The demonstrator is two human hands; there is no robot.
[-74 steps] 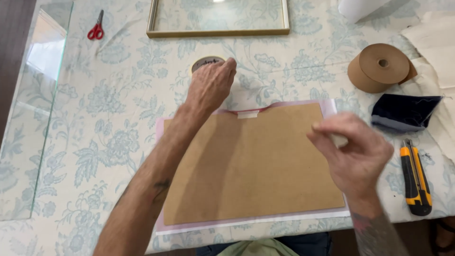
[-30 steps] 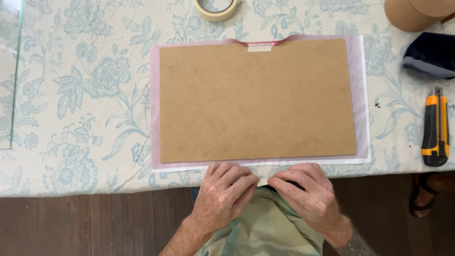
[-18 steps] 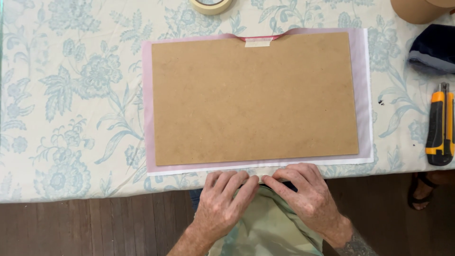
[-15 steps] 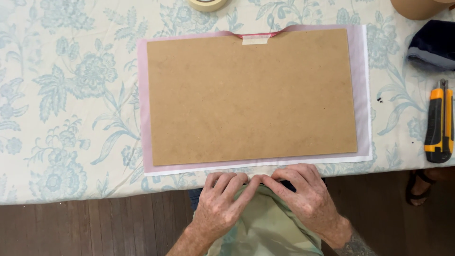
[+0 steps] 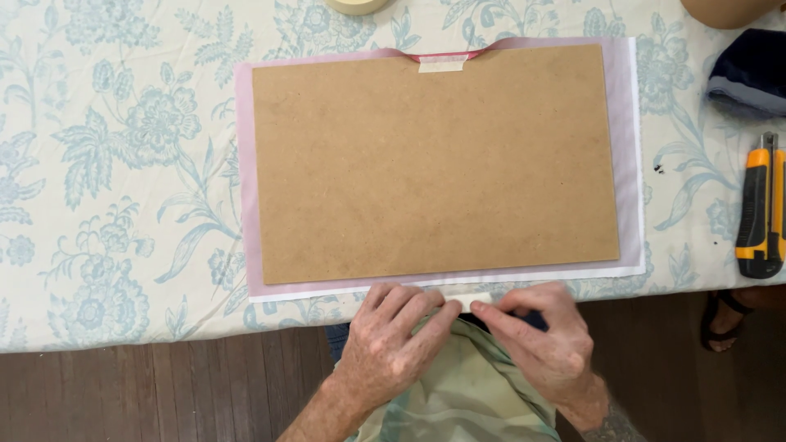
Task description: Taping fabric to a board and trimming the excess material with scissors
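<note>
Pinching a short strip of pale tape [image 5: 468, 299] between them, the left hand [image 5: 391, 344] and right hand [image 5: 544, 344] hold it taut at the near edge of a brown board [image 5: 434, 168], which lies on pink fabric [image 5: 244, 180] (already taped at the far edge).

I see a desk [image 5: 98, 164] draped in pale blue floral cloth, evenly lit, over dark wooden floorboards [image 5: 147, 393].
</note>
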